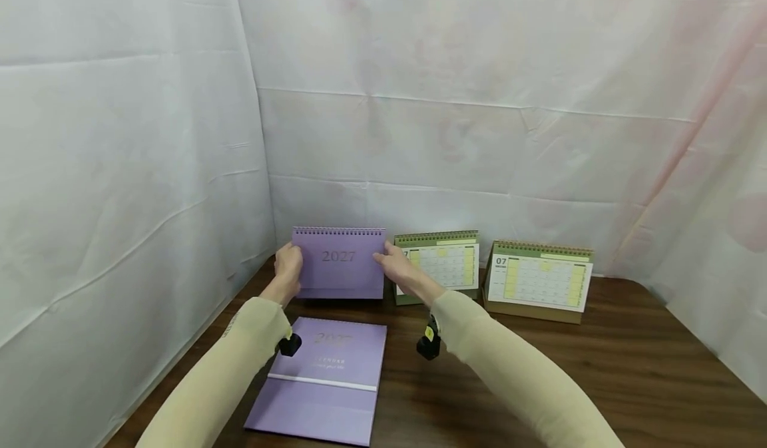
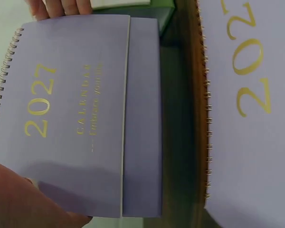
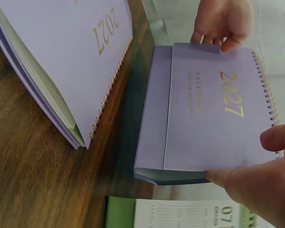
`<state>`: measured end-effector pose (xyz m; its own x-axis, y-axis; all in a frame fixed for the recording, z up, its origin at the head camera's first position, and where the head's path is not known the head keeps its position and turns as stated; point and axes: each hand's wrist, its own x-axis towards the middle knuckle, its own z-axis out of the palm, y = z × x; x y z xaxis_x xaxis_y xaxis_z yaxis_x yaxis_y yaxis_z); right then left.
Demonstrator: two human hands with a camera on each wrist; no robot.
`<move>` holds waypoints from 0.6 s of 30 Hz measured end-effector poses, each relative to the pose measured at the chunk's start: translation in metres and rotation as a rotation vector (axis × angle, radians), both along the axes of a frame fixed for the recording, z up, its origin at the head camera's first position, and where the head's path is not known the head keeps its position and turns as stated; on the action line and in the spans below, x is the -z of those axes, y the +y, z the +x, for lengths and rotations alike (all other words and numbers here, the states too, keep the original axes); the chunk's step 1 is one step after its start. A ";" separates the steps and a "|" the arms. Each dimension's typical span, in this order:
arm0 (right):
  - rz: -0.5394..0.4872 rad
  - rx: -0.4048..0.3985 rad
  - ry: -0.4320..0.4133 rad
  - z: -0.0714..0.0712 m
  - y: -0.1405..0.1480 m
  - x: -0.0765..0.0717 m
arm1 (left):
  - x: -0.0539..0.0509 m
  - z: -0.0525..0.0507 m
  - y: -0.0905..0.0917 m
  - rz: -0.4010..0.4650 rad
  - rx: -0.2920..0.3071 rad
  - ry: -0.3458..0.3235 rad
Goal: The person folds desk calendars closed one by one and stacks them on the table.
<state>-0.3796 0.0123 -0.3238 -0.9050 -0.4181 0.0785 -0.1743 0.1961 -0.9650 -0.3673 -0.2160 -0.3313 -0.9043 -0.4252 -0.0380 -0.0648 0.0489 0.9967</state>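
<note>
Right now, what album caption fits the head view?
Left hand and right hand hold one purple calendar behind a second calendar.

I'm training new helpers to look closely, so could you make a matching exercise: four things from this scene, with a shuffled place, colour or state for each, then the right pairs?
Things:
1. Upright purple calendar
2. Frontmost purple calendar
3. Rightmost calendar
4. Fabric backdrop

Descriptions:
A. Pale and creased
B. Held between the left hand and the right hand
C. Lying on the table
D. Green top edge, brown base

Right pairs: 1-B, 2-C, 3-D, 4-A
</note>
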 end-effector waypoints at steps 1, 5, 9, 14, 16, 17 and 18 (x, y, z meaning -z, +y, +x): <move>0.009 -0.003 0.009 0.003 0.001 -0.001 | -0.002 0.004 -0.001 0.000 0.011 -0.003; 0.046 -0.028 0.012 0.014 0.006 -0.007 | -0.010 0.015 -0.005 -0.009 0.055 -0.014; 0.052 -0.048 0.010 0.024 0.016 -0.013 | -0.017 0.024 -0.001 -0.054 0.064 -0.016; 0.053 -0.051 0.035 0.036 0.029 -0.018 | -0.026 0.034 0.010 -0.139 0.045 -0.013; 0.034 -0.054 0.042 0.039 0.034 -0.019 | -0.029 0.038 0.014 -0.187 0.047 -0.012; 0.025 -0.053 0.044 0.040 0.037 -0.020 | -0.031 0.040 0.016 -0.210 0.053 -0.011; 0.016 -0.048 0.046 0.042 0.039 -0.020 | -0.032 0.042 0.018 -0.231 0.058 -0.011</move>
